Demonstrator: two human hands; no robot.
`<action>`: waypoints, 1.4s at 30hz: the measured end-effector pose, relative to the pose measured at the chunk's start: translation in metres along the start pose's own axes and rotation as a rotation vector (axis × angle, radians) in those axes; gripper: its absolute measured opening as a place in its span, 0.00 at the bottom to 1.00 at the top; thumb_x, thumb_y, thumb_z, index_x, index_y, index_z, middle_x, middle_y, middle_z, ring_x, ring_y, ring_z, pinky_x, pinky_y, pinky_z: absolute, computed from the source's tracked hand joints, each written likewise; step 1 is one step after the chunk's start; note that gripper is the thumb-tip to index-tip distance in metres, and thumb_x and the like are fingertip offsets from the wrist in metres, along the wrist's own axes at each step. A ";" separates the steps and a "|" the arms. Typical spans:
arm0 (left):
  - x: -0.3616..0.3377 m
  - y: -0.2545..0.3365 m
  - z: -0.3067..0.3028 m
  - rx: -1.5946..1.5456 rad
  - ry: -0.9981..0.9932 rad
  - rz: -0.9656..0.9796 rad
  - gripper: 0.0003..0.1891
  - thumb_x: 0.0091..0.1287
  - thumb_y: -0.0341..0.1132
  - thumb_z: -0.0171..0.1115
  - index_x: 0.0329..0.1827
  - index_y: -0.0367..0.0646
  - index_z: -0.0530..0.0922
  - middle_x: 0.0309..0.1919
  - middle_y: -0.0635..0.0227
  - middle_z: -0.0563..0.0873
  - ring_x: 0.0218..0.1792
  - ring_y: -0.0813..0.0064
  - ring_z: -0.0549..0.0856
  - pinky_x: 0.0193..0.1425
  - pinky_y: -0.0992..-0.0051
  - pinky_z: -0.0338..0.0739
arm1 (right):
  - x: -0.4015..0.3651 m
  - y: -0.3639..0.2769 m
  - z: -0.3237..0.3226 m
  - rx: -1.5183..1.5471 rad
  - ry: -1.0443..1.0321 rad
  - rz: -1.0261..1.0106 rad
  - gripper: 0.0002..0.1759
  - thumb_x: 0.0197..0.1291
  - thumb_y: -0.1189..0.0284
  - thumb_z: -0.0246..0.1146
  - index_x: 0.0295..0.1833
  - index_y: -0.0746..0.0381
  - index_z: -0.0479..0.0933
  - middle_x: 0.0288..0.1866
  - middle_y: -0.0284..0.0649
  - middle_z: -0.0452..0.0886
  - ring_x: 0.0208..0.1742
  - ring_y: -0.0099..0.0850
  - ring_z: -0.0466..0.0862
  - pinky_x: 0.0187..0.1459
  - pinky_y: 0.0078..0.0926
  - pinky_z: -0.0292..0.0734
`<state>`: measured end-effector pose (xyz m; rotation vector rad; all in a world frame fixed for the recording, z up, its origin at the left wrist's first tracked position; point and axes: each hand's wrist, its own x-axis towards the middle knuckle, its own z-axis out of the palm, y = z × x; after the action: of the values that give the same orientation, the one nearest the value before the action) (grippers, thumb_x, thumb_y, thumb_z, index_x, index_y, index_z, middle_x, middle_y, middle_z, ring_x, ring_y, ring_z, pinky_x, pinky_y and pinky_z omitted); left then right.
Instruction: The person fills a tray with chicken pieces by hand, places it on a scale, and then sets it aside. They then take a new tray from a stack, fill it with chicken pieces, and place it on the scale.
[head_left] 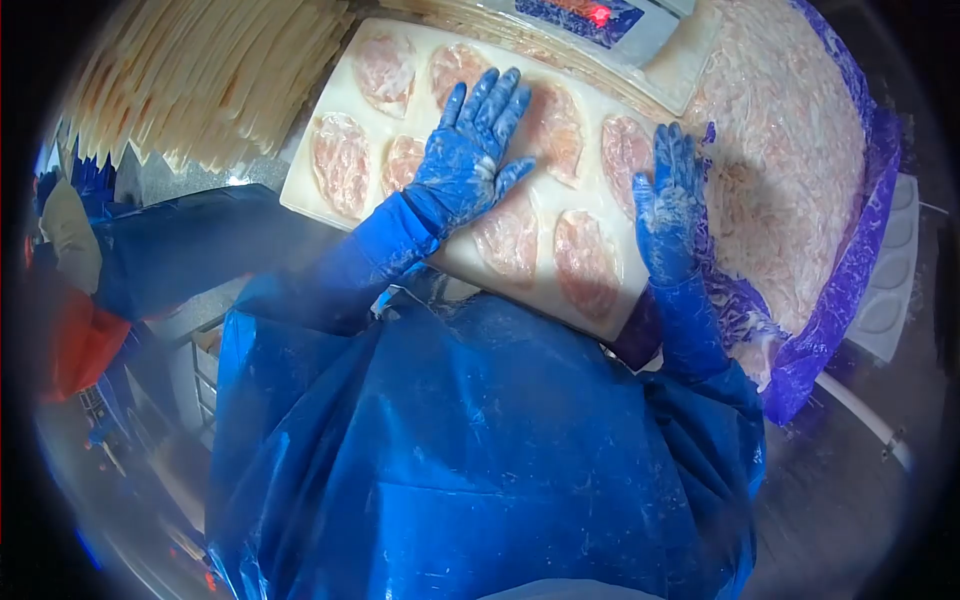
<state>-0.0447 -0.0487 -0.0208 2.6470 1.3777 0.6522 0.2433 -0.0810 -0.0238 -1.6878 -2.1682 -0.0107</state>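
Observation:
A white mold tray (348,92) lies tilted before me, its several oval hollows filled with pale pink raw chicken meat (590,262). My left hand (468,165), in a smeared blue glove, is flat over the middle of the tray with fingers spread, partly covering the meat portions there. At the tray's right edge, my right hand (668,205) has its fingers stretched out and holds nothing that I can see. Just beyond it rises a big heap of shredded raw chicken (785,170) in a purple liner (850,285).
Many stacked, ridged pale sheets or trays (200,75) fill the upper left. A device with a lit red display (600,15) stands behind the tray. At far right is another white mold tray (890,270). A person's sleeve (190,245) shows on the left.

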 end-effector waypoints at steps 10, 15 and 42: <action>0.008 -0.004 0.031 -0.018 0.028 -0.040 0.39 0.72 0.53 0.61 0.78 0.36 0.63 0.78 0.49 0.65 0.79 0.49 0.62 0.82 0.50 0.53 | 0.009 -0.016 0.028 0.140 -0.075 -0.062 0.34 0.67 0.63 0.62 0.77 0.60 0.67 0.78 0.44 0.68 0.79 0.43 0.65 0.79 0.46 0.55; 0.005 -0.004 0.033 -0.003 0.020 -0.049 0.38 0.72 0.52 0.61 0.79 0.39 0.63 0.78 0.50 0.65 0.79 0.50 0.62 0.82 0.50 0.54 | 0.001 -0.019 0.036 0.064 -0.044 -0.128 0.34 0.67 0.63 0.61 0.77 0.59 0.67 0.79 0.43 0.68 0.80 0.43 0.64 0.80 0.47 0.53; -0.013 0.007 -0.008 -0.118 0.042 -0.178 0.40 0.71 0.46 0.61 0.83 0.44 0.58 0.83 0.46 0.52 0.83 0.45 0.51 0.83 0.44 0.43 | 0.095 0.133 0.040 0.205 0.259 0.255 0.17 0.62 0.73 0.69 0.57 0.61 0.81 0.49 0.47 0.87 0.50 0.42 0.87 0.54 0.34 0.81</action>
<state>-0.0489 -0.0643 -0.0156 2.4003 1.5132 0.7456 0.3365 0.0538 -0.0620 -1.7252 -1.6974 0.0577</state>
